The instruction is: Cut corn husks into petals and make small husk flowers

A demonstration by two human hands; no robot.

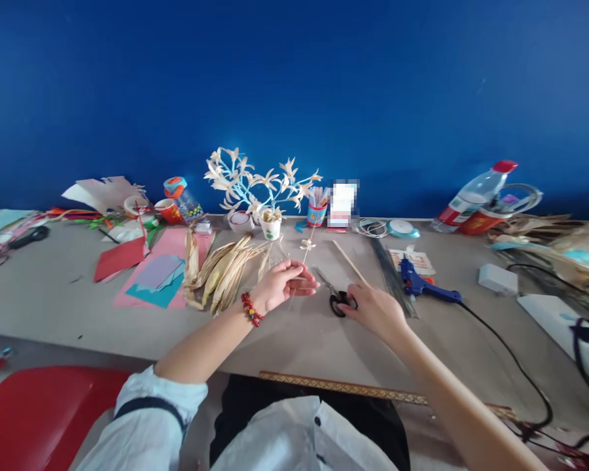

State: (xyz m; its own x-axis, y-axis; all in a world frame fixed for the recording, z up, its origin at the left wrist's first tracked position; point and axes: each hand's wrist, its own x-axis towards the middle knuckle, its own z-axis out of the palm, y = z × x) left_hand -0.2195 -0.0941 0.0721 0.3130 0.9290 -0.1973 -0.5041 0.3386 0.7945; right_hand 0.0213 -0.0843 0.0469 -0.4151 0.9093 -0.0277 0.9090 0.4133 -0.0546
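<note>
My left hand (287,286), with a red bead bracelet at its wrist, pinches a thin wire stem. A small pale flower (307,244) of dried husk sits near the top of that stem. Over the table, my right hand (375,309) has its fingers closed at the black handles of the scissors (338,305), whose blades point away to the left. A thin wooden stick (351,263) reaches out just beyond my right fingers. Left of my left hand lie dried corn husks (230,271). Behind stands a white pot (271,226) with pale husk flowers (265,180) on light-blue stems.
On the right are a bundle of dark wires (390,271), a blue glue gun (422,284) with its cord, a white box (498,280) and a plastic bottle (471,196). Coloured paper (160,278) lies left. A blue wall (294,85) rises behind the table.
</note>
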